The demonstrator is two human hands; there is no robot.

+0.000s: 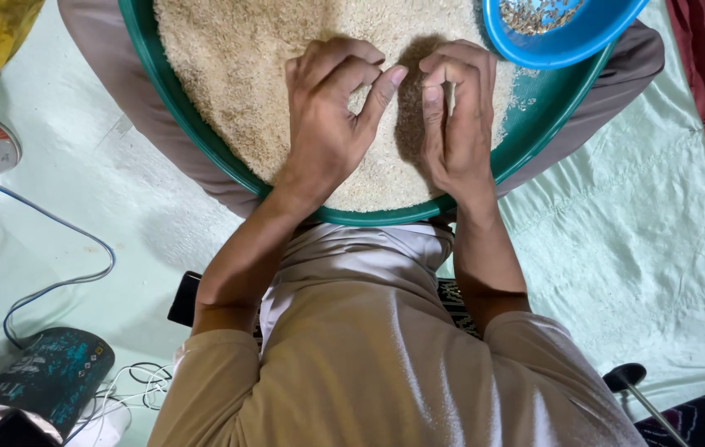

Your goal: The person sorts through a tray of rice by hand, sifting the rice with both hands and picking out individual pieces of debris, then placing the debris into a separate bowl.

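Both hands (332, 116) (452, 116) resting on pale, fine-grained rice (228, 74) filling green tray (203, 136).

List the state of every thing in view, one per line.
Green tray: resting on the lap, full of rice.
Rice: spread loose.
Blue bowl: upright, holding darker bits.
Left hand: curled on the rice.
Right hand: curled, fingertips pinched together.

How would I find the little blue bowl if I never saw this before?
Look for the big green tray full of pale rice on the person's lap. The blue bowl sits at its top right edge, past the right hand. It alone is blue and holds darker bits.
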